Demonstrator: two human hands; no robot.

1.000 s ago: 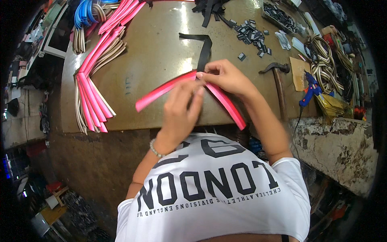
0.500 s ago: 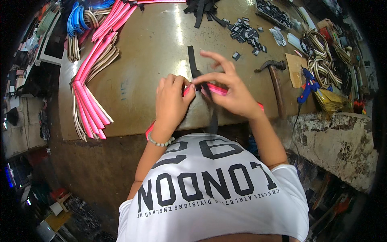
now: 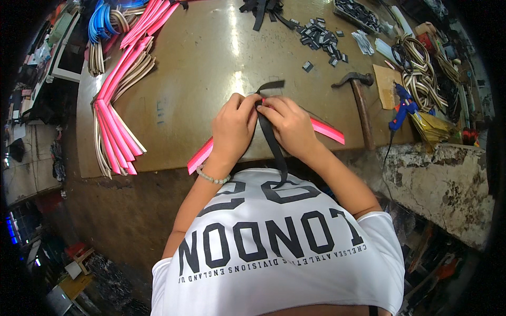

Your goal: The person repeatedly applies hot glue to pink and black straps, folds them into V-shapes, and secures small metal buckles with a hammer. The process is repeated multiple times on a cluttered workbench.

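Both my hands meet near the table's front edge over a pink strip with a paler band along it. Its two ends stick out past my wrists, bent toward me. A black ribbon crosses the strip's middle; one tail points to the far right, the other hangs down onto my white shirt. My left hand is closed, thumb and fingers pinching at the crossing. Right beside it, my right hand pinches the black ribbon, fingertips nearly touching the left ones. My fingers hide the exact crossing.
On the brown table, bundled pink strips lie left, near blue coiled strips. Several small black tags and black ribbons lie at the back. Rightward are a hammer, a blue glue gun and beige coils.
My right hand's raised, spread fingers have come down and closed beside my left hand. The ribbon's far tail has folded over to the right. More of the pink strip's ends now shows.
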